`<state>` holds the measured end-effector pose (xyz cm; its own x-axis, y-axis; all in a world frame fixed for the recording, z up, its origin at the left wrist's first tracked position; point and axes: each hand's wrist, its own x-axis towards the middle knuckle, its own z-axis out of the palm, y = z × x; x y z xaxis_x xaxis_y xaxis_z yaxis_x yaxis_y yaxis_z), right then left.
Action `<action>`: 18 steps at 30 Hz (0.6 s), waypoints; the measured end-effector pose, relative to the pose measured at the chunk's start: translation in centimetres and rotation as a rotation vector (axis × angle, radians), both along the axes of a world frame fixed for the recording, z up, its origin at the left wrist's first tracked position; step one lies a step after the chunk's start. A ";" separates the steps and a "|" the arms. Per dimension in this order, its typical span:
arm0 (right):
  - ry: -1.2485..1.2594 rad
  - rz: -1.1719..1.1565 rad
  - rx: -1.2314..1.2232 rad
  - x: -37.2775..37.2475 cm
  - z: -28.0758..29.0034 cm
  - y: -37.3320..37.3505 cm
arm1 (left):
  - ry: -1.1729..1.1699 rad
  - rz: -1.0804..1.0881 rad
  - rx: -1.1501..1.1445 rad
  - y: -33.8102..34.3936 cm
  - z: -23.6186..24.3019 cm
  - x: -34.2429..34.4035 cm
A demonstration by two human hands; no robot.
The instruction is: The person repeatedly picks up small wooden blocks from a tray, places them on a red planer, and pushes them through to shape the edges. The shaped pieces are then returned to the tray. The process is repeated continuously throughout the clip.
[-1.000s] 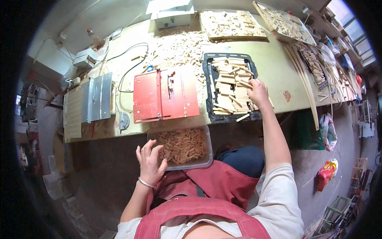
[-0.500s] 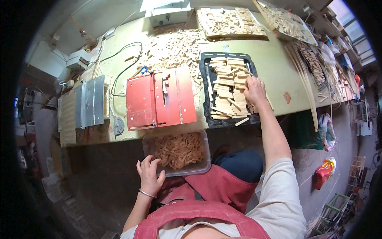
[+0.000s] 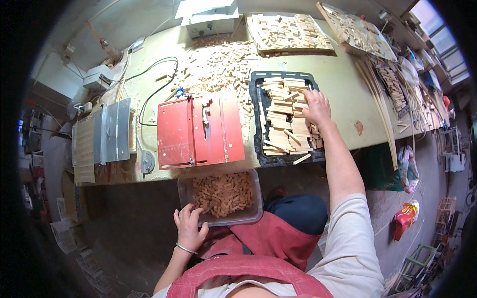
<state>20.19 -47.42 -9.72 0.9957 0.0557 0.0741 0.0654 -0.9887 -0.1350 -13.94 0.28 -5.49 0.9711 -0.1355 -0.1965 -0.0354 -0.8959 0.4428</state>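
Observation:
My right hand (image 3: 317,110) is at the far right part of a black plastic crate (image 3: 257,130), its fingers curled down on the pale wooden strips (image 3: 280,108) heaped inside. What lies within those fingers is hidden by the hand. A clear plastic bin (image 3: 185,191), half full of short wooden pieces (image 3: 223,193), is in front of the table edge by my lap. At its near left corner rests my left hand (image 3: 190,226), fingers apart and holding nothing. Between the hands' work areas sits a red table-saw plate (image 3: 174,131) with a slot and a fence.
Short wood offcuts (image 3: 218,62) are scattered over the table behind the red plate. Two boards of wooden pieces (image 3: 290,32) (image 3: 355,30) stand at the back. A grey saw table (image 3: 115,129) is at the left; long strips (image 3: 380,114) hang over the right edge.
My right hand has shifted slightly away from me along the crate's right side. A strip that stuck out beside my right wrist no longer shows. My left hand stays at the bin.

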 end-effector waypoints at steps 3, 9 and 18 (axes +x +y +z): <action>0.093 -0.037 -0.007 0.3 0.8 0.1 | 0.018 -0.006 -0.001 0.0 -0.2 -0.2; 0.178 -0.060 -0.059 1.2 1.5 0.4 | 0.020 -0.002 -0.008 -0.1 -0.4 -0.3; 0.185 -0.020 -0.075 0.7 1.7 0.6 | 0.009 -0.007 -0.011 -0.1 -0.7 -0.7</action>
<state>20.92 -46.80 -7.98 0.9929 0.0347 -0.1135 0.0269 -0.9972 -0.0693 -14.69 0.18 -6.16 0.9682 -0.1448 -0.2039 -0.0379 -0.8909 0.4526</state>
